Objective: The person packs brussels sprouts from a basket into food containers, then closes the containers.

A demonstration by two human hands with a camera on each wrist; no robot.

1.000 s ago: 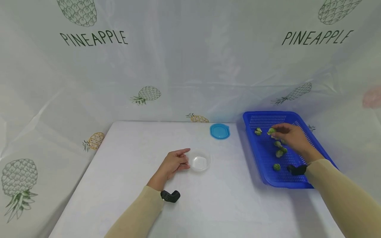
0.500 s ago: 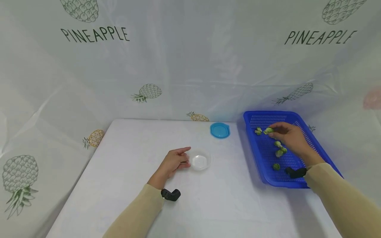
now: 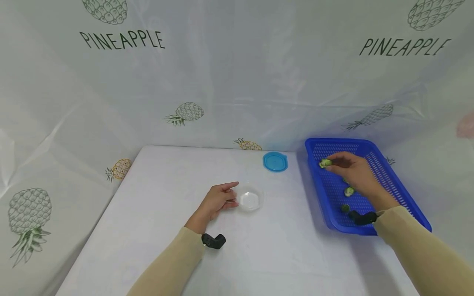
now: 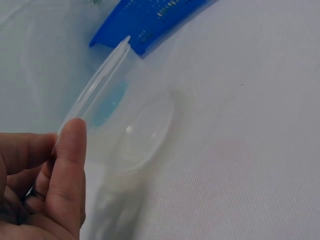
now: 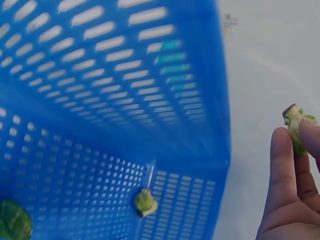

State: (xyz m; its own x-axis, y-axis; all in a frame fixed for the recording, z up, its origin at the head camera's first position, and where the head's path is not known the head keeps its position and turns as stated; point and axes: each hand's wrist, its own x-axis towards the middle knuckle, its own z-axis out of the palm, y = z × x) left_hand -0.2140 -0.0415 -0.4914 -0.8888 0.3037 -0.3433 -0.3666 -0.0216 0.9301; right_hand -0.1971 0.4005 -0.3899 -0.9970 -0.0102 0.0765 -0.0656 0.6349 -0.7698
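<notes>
My left hand (image 3: pixel 216 200) pinches the rim of a clear plastic bowl (image 3: pixel 250 201) at mid-table. In the left wrist view the thumb and fingers sit on the edge of the bowl (image 4: pixel 145 132). My right hand (image 3: pixel 353 172) holds a small Brussels sprout (image 3: pixel 325 163) between thumb and fingertips over the far left part of the blue basket (image 3: pixel 321 201). The right wrist view shows the sprout's cut stem. Lower in the basket lie more Brussels sprouts (image 3: pixel 349 191), some hidden beneath the right hand.
A light-blue lid (image 3: pixel 275 162) lies near the table's back edge, left of the basket. White tablecloth (image 3: pixel 281 246) covers the table, and a pineapple-print sheet (image 3: pixel 237 74) hangs behind and at the sides. Another sprout (image 5: pixel 145 201) rests in a basket corner.
My right hand has moved left with the sprout, toward the basket's left rim. The left hand keeps its hold on the bowl. The head view has shifted slightly.
</notes>
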